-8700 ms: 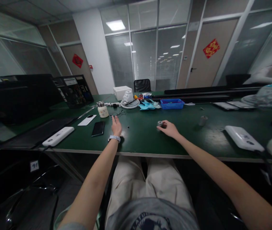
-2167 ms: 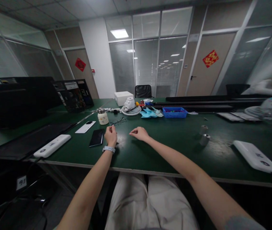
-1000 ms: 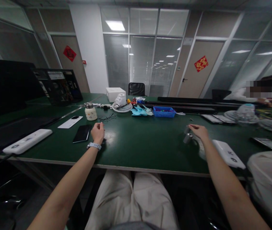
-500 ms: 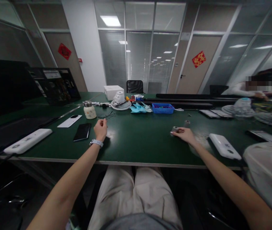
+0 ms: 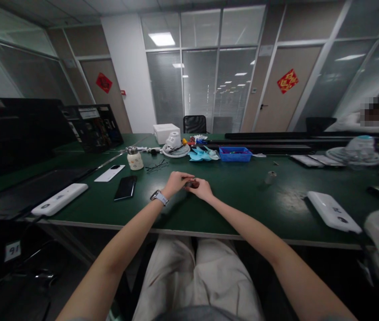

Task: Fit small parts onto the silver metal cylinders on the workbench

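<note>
My right hand is closed around a small metal cylinder, like a little motor, mostly covered by its fingers. My left hand, with a watch at the wrist, meets it from the other side in a pinch. What the left fingers grip is too small and hidden to name. Both hands are just over the green table in front of me. A second small metal cylinder stands upright on the table to the right, apart from the hands.
At left lie a black phone, a white phone and a white oblong device; another white device lies right. Behind are a jar, glasses, fan parts, blue blades and a blue basket. A person sits far right.
My right hand has carried the small cylinder leftward from beside the other one. My left hand has moved right, and the two hands now meet. The view has shifted slightly.
</note>
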`<state>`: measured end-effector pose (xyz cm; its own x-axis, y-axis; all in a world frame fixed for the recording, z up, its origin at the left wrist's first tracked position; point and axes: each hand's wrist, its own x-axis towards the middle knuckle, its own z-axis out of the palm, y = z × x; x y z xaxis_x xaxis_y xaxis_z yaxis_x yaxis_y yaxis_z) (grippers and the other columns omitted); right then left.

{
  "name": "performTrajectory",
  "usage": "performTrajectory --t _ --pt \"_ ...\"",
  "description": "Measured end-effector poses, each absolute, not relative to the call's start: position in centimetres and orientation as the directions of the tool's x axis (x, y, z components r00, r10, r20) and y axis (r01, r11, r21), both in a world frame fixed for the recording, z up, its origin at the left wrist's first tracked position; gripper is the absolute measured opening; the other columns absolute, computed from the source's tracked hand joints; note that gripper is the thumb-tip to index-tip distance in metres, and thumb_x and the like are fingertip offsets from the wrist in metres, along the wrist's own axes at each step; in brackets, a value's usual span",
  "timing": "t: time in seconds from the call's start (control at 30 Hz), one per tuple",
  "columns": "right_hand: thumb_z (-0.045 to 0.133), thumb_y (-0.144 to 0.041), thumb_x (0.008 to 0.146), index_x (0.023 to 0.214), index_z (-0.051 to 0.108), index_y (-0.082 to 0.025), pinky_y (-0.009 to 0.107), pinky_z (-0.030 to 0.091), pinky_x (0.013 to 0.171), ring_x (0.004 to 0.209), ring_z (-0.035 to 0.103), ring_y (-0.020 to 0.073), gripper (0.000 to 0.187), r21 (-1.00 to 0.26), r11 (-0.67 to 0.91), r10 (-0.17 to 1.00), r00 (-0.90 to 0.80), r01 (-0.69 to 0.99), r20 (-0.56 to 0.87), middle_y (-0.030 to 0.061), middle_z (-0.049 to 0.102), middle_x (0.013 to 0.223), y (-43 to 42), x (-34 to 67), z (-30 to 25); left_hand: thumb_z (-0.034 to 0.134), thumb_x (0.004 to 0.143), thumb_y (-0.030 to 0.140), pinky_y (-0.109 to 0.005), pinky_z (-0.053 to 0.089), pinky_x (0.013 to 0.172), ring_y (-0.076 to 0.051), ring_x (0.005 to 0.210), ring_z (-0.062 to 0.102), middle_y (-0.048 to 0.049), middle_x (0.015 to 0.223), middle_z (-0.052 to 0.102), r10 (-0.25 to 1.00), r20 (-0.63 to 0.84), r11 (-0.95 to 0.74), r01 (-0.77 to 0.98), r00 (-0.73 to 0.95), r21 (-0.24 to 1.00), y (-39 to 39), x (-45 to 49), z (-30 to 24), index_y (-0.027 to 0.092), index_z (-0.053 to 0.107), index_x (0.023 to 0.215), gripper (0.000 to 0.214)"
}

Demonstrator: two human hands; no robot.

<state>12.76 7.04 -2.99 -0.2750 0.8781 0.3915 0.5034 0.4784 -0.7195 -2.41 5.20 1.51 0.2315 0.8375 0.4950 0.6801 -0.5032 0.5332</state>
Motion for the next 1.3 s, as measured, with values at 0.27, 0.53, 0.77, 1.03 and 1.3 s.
performTrajectory --t 0.27,0.53,0.77,1.03,1.3 --pt "0.073 -0.051 0.063 0.086 0.066 -0.021 0.026 0.050 0.066 0.073 0.066 0.0179 0.038 -0.719 0.472 0.882 -0.264 0.510 0.391 0.0025 0.070 0.078 7.5 12.8 -3.5 0.060 0.079 0.024 -0.033 0.045 0.088 -0.019 0.088 0.065 -0.0021 0.084 0.074 0.786 0.588 -0.500 0.755 0.189 0.425 4.8 -1.8 1.8 0.024 0.071 0.095 0.020" --pt "0.074 -0.050 0.062 0.092 0.067 -0.021 0.027 0.051 0.066 0.074 0.067 0.0186 0.042 -0.754 0.462 0.887 -0.258 0.467 0.383 0.0038 0.071 0.081 7.3 12.7 -3.4 0.058 0.078 0.024 -0.029 0.049 0.080 -0.017 0.083 0.068 -0.0021 0.085 0.074 0.807 0.558 -0.549 0.594 0.194 0.588 4.9 -2.7 2.6 0.022 0.066 0.105 0.028" --pt "0.075 -0.046 0.062 0.094 0.068 -0.020 0.027 0.052 0.067 0.074 0.067 0.0180 0.042 -0.777 0.470 0.882 -0.263 0.418 0.392 0.0044 0.072 0.083 7.1 12.8 -3.4 0.065 0.074 0.027 -0.032 0.047 0.085 -0.021 0.090 0.068 -0.0022 0.081 0.074 0.823 0.568 -0.398 0.718 0.004 0.571 5.8 -6.8 0.6 0.024 0.064 0.104 0.030" --pt "0.074 -0.048 0.062 0.095 0.068 -0.020 0.028 0.052 0.069 0.074 0.067 0.0180 0.044 -0.781 0.479 0.876 -0.269 0.401 0.399 0.0048 0.072 0.083 7.5 12.6 -3.8 0.071 0.068 0.037 -0.032 0.049 0.081 -0.020 0.090 0.067 -0.0080 0.100 0.072 0.890 0.449 -0.290 0.661 -0.079 0.692 6.2 -9.4 -2.3 0.025 0.052 0.126 0.062" --pt "0.075 -0.040 0.063 0.095 0.066 -0.016 0.030 0.053 0.075 0.080 0.067 0.0177 0.041 -0.790 0.404 0.915 -0.207 0.461 0.347 0.0074 0.072 0.089 7.4 21.0 -2.5 0.039 0.085 0.030 -0.027 0.045 0.065 -0.018 0.066 0.064 -0.0057 0.071 0.069 0.701 0.339 0.042 0.511 -0.628 0.859 5.9 -10.8 -2.2 0.017 0.064 0.101 0.033"
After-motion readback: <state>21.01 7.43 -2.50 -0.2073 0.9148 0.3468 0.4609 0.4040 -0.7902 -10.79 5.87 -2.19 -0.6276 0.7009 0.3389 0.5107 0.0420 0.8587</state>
